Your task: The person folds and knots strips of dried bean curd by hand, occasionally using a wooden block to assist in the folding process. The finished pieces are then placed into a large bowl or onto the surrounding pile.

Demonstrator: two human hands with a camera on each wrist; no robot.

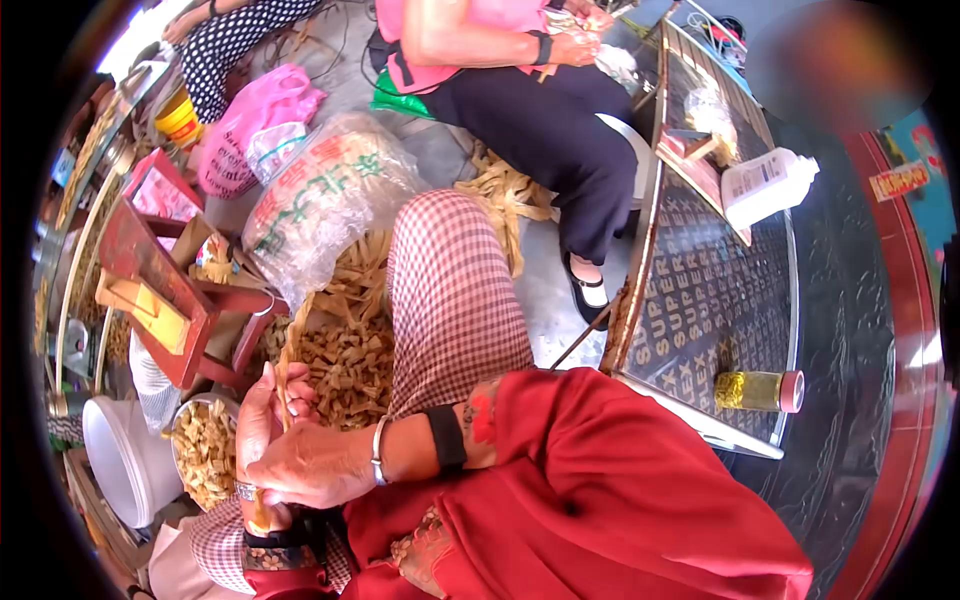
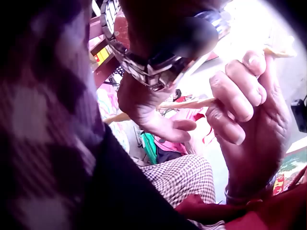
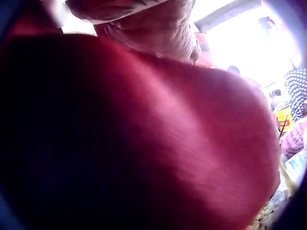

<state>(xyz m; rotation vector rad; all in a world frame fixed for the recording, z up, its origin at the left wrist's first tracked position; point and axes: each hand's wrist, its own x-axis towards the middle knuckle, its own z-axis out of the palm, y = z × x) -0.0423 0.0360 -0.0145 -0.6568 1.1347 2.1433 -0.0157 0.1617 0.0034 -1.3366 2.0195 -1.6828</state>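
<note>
A long tan strip (image 1: 296, 345) of dried, fibrous material rises from the lap area toward a plastic bag. My left hand (image 1: 255, 415) grips it between thumb and fingers, palm turned up. Close against that wrist, my right hand (image 1: 318, 465) curls its fingers round the same strip, with a tail hanging below. In the left wrist view, the strip (image 2: 187, 104) stretches between the left hand (image 2: 153, 115) and the curled right fingers (image 2: 235, 96). Red cloth (image 3: 168, 129) fills most of the right wrist view and hides the right fingers.
Short tan pieces fill a bowl (image 1: 205, 450) beside a white bucket (image 1: 128, 460). More strips (image 1: 345, 350) lie on the floor under a clear printed bag (image 1: 325, 190). A red wooden stool (image 1: 160, 270) stands left. Rightward are a table (image 1: 690, 300) and another person's legs (image 1: 560, 150).
</note>
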